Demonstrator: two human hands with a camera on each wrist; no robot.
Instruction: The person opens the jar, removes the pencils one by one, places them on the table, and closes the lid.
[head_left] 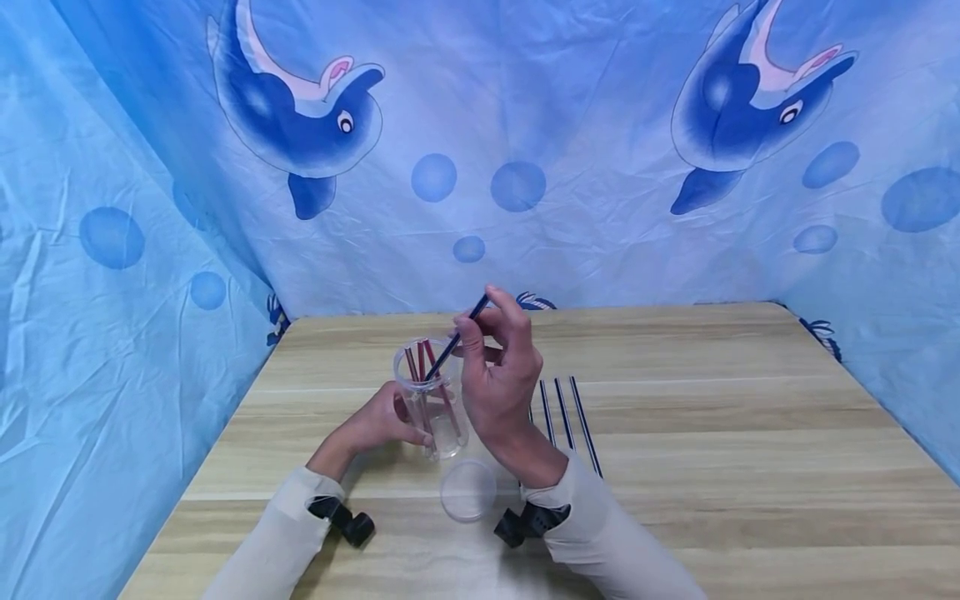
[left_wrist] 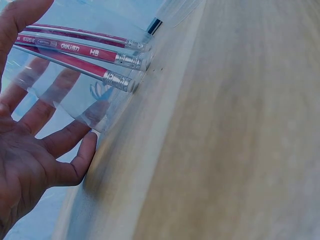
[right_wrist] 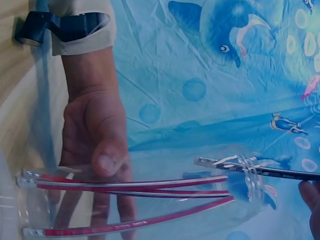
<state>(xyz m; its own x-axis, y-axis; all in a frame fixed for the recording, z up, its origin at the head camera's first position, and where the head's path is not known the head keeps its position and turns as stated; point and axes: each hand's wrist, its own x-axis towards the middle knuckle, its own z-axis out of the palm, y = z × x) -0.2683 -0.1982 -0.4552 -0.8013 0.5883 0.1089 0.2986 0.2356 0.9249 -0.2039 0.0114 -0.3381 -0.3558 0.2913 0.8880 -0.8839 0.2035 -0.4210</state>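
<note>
My left hand [head_left: 375, 417] grips a clear plastic jar [head_left: 447, 443] from its left side, with the fingers behind it and the thumb in front. Three red pencils [left_wrist: 75, 47] stand inside, silver ferrules and white eraser ends at the bottom, as the left wrist view shows. Over the jar's mouth, my right hand [head_left: 504, 375] pinches a dark pencil [head_left: 476, 312] between thumb and fingers. That pencil slants down to the left, and its lower end is just inside the rim in the right wrist view.
Several more dark pencils [head_left: 564, 414] lie side by side on the wooden table [head_left: 750, 433], partly hidden by the right forearm. A round clear lid [head_left: 468, 492] lies in front of the jar. Blue dolphin-print cloth [head_left: 480, 100] hangs behind and at both sides.
</note>
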